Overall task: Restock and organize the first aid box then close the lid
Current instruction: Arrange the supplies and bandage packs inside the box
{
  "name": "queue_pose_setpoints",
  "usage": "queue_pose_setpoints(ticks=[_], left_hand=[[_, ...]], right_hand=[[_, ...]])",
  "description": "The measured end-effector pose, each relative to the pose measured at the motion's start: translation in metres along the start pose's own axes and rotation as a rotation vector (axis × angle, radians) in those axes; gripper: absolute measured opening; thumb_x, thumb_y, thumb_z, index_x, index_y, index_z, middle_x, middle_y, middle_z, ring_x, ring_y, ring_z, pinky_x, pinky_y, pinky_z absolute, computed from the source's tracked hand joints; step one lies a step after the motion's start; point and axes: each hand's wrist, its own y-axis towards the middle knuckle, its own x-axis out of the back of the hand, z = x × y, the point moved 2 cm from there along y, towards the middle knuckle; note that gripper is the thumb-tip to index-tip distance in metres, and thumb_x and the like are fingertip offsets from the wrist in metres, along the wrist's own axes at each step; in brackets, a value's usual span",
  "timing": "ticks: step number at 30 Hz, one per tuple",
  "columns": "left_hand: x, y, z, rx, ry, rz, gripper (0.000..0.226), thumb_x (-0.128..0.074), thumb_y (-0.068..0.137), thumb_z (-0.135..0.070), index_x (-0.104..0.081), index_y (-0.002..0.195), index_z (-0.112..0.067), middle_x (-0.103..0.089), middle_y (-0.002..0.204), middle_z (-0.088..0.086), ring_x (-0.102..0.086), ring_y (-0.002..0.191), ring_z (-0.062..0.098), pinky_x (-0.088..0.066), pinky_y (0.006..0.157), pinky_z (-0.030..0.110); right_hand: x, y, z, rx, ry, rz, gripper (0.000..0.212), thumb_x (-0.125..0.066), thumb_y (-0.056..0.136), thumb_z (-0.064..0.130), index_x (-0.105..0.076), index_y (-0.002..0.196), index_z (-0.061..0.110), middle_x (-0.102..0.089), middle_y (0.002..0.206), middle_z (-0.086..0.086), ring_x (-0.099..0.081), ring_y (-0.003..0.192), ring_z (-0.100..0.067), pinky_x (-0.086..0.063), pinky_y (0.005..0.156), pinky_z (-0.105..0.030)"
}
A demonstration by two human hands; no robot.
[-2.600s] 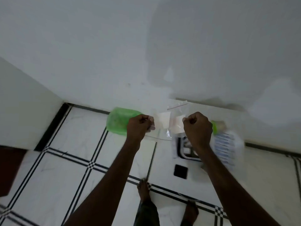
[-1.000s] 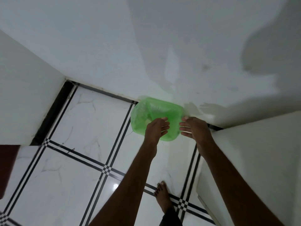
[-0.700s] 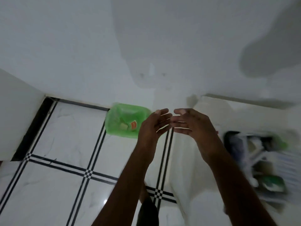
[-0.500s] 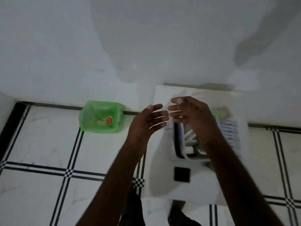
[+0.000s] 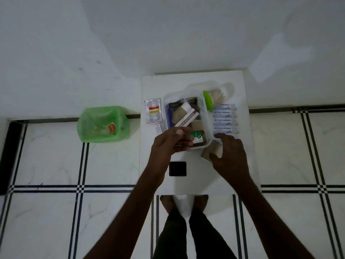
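The clear plastic first aid box (image 5: 207, 126) stands open on a small white table (image 5: 196, 182). Inside are tan bandage rolls, a white-and-brown carton (image 5: 186, 119) and a green-labelled pack (image 5: 197, 136). My left hand (image 5: 168, 144) hovers over the box's near left corner with thumb and fingers curled together; what they pinch is hidden. My right hand (image 5: 229, 156) closes around a tan bandage roll (image 5: 210, 153) lying on the table at the box's near right corner.
A strip of antiseptic bandages (image 5: 225, 119) lies right of the box, below a green-capped swab jar (image 5: 214, 98). A foil sachet (image 5: 153, 111) lies left of it, a black square (image 5: 177, 168) in front. A green bin (image 5: 103, 126) stands on the floor at left.
The view swung from the green bin back to the table. Both hands, empty and open over the bin before, have dropped to the box; the right one now closes on a tan roll.
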Motion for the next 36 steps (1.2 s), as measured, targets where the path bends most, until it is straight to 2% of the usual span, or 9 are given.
queue_pose_setpoints(ticks=[5, 9, 13, 16, 19, 22, 27, 33, 36], left_hand=[[0.002, -0.026, 0.018, -0.085, 0.137, 0.021, 0.033, -0.050, 0.096, -0.018, -0.068, 0.114, 0.001, -0.073, 0.101, 0.021, -0.070, 0.096, 0.036, -0.060, 0.084, 0.037], [0.008, -0.035, 0.047, -0.158, 0.596, -0.069, 0.021, -0.059, 0.092, -0.005, -0.075, 0.105, -0.010, -0.077, 0.098, 0.003, -0.071, 0.088, 0.010, -0.055, 0.077, 0.018], [0.014, -0.032, 0.087, -0.279, 1.182, -0.009, 0.036, -0.069, 0.082, -0.004, -0.070, 0.117, -0.011, -0.071, 0.115, 0.009, -0.063, 0.105, 0.028, -0.050, 0.091, 0.036], [0.017, -0.030, 0.104, -0.271, 1.358, -0.004, 0.052, -0.077, 0.072, -0.003, -0.066, 0.122, -0.012, -0.067, 0.120, 0.011, -0.060, 0.108, 0.033, -0.053, 0.089, 0.042], [0.016, -0.026, 0.106, -0.310, 1.378, -0.054, 0.054, -0.080, 0.069, -0.009, -0.065, 0.120, -0.015, -0.064, 0.112, 0.009, -0.058, 0.102, 0.029, -0.051, 0.083, 0.037], [0.018, -0.019, 0.103, -0.270, 1.338, -0.123, 0.055, -0.084, 0.063, -0.014, -0.066, 0.115, -0.015, -0.063, 0.104, 0.008, -0.058, 0.092, 0.026, -0.048, 0.076, 0.033], [0.021, -0.024, 0.091, -0.275, 1.205, -0.303, 0.019, -0.078, 0.079, -0.017, -0.071, 0.096, -0.015, -0.064, 0.088, 0.004, -0.062, 0.077, 0.021, -0.042, 0.057, 0.025], [0.043, -0.044, 0.052, -0.248, 0.941, -0.515, 0.010, -0.071, 0.085, -0.019, -0.070, 0.095, -0.021, -0.062, 0.083, -0.009, -0.059, 0.072, 0.008, -0.035, 0.060, 0.007], [0.054, -0.042, 0.027, -0.234, 0.778, -0.581, 0.015, -0.072, 0.081, -0.017, -0.071, 0.096, -0.021, -0.070, 0.086, -0.007, -0.065, 0.074, 0.009, -0.050, 0.070, 0.022]], right_hand=[[-0.031, -0.018, -0.003, 0.023, -0.160, -0.022, 0.078, -0.084, 0.065, 0.036, -0.049, 0.128, 0.007, -0.058, 0.124, -0.017, -0.053, 0.110, -0.035, -0.047, 0.091, -0.045], [-0.022, -0.025, 0.000, -0.037, -0.154, -0.162, 0.066, -0.071, 0.071, 0.043, -0.053, 0.125, 0.009, -0.057, 0.116, -0.017, -0.050, 0.107, -0.033, -0.045, 0.087, -0.042], [0.001, -0.035, 0.015, -0.202, -0.063, -0.246, 0.062, -0.071, 0.069, 0.045, -0.055, 0.118, 0.012, -0.051, 0.111, -0.017, -0.048, 0.102, -0.033, -0.051, 0.085, -0.044], [0.016, -0.035, 0.033, -0.156, 0.058, -0.315, 0.060, -0.077, 0.071, 0.042, -0.056, 0.118, 0.011, -0.048, 0.114, -0.019, -0.051, 0.106, -0.032, -0.054, 0.087, -0.040], [0.020, -0.025, 0.058, -0.063, 0.078, -0.374, 0.059, -0.073, 0.074, 0.048, -0.057, 0.118, 0.011, -0.049, 0.119, -0.018, -0.051, 0.111, -0.030, -0.052, 0.087, -0.035], [0.013, -0.005, 0.080, -0.006, 0.018, -0.360, 0.059, -0.068, 0.075, 0.054, -0.057, 0.116, 0.013, -0.050, 0.122, -0.016, -0.051, 0.113, -0.030, -0.051, 0.089, -0.039], [-0.011, 0.026, 0.102, -0.008, -0.235, -0.313, 0.059, -0.064, 0.076, 0.057, -0.057, 0.115, 0.013, -0.058, 0.114, -0.014, -0.055, 0.101, -0.032, -0.041, 0.083, -0.044], [-0.030, 0.038, 0.102, -0.004, -0.425, -0.210, 0.048, -0.055, 0.086, 0.052, -0.060, 0.106, 0.009, -0.064, 0.098, -0.015, -0.055, 0.090, -0.034, -0.035, 0.084, -0.046], [-0.030, 0.036, 0.098, 0.061, -0.484, -0.179, 0.035, -0.056, 0.087, 0.039, -0.060, 0.109, 0.012, -0.065, 0.100, -0.012, -0.054, 0.092, -0.033, -0.033, 0.086, -0.046]])
